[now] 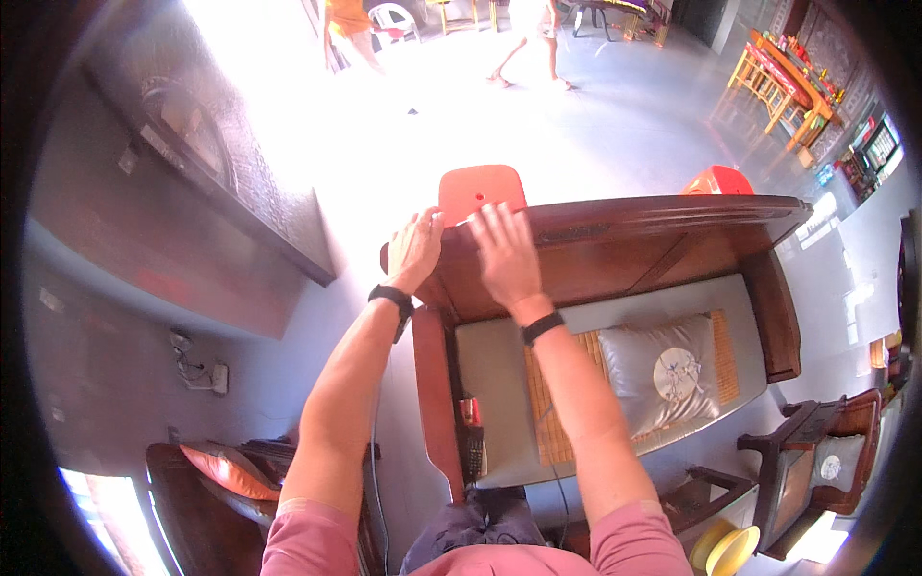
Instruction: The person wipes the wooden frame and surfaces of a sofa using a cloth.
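Observation:
A dark wooden sofa (612, 216) stands in front of me, with its tall backrest on the far side. My left hand (418, 248) lies at the left end of the backrest's top rail, fingers stretched forward over it. Just to its right, my right hand (506, 255) is spread with fingers apart over the same rail, slightly blurred. Whether its palm touches the wood is hard to tell. Behind the rail, close to my fingertips, is an orange-red plastic stool (481, 189). A small pale patch by the right fingertips is unclear.
A silver cushion (663, 371) and bamboo mat (555, 432) lie on the seat; a remote control (475, 452) is by the left armrest. Another red stool (718, 181) stands behind. Two people walk beyond. A wooden chair (807, 461) and yellow stool (731, 551) are at lower right.

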Tool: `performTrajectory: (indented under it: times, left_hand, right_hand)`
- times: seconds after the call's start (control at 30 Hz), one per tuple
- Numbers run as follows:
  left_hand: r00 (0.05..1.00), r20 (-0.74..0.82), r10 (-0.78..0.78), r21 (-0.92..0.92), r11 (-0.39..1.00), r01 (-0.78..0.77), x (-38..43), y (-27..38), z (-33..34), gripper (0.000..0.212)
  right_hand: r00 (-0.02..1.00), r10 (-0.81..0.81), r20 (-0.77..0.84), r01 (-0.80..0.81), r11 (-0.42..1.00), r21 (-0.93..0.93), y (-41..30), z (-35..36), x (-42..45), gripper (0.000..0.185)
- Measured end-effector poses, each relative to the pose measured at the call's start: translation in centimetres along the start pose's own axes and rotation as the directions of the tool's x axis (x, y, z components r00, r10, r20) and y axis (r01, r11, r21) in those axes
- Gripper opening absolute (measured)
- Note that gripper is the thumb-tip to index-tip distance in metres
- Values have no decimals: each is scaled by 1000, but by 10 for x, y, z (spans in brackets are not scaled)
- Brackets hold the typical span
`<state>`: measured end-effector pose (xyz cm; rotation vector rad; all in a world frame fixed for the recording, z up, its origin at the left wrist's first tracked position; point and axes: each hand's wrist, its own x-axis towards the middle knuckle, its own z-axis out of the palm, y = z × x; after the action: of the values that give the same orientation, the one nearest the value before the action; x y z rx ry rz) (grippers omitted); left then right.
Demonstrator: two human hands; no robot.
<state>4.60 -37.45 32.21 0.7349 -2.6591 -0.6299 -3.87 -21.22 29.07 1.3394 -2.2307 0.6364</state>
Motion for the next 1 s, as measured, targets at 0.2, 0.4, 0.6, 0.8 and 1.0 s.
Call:
performTrajectory:
  times: [0.2, 0.4, 0.6, 0.8, 1.0]
  left_hand:
    - [988, 137, 68, 311, 944, -109, 24, -26, 7, 49]
    - [995, 30, 94, 279, 955, -98, 24, -7, 9, 40]
    - [1000, 14, 17, 322, 947, -21, 24, -7, 18, 35]
    - [993, 30, 110, 255, 960, -114, 25, -16, 17, 35]
    - [991, 39, 127, 203, 970, -132, 23, -20, 17, 36]
  right_hand:
    - [998, -29, -51, 30, 999, 14, 17, 15, -11, 48]
    - [822, 469, -322, -449, 883, 138, 103, 5, -51, 64]
    - [460, 854, -244, -612, 504, 609, 53, 55, -41, 81]
    - [306, 950, -59, -456, 200, 867, 23, 97, -52, 82]
    - [174, 979, -102, -622, 189, 760, 67, 148, -107, 74]
